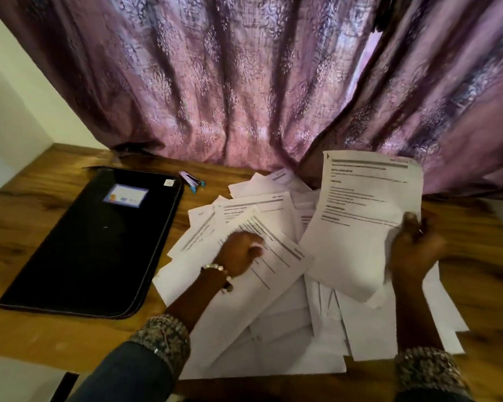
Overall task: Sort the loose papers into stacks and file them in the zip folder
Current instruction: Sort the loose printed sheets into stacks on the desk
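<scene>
Loose papers [273,285] sprawl under the left hand [240,252], which rests curled atop them. Right hand [413,250] pinches one raised sheet [360,216]; best to read its heading before stacking.

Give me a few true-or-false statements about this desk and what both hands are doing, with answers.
1. The zip folder lies closed on the wooden desk. True.
2. The right hand holds a printed sheet lifted off the pile. True.
3. The left hand grips the stapler. False: it is on the loose papers; the stapler lies untouched beside the folder.
4. The papers are already in neat stacks. False: they lie scattered and overlapping.
5. A curtain hangs behind the desk. True.
</scene>
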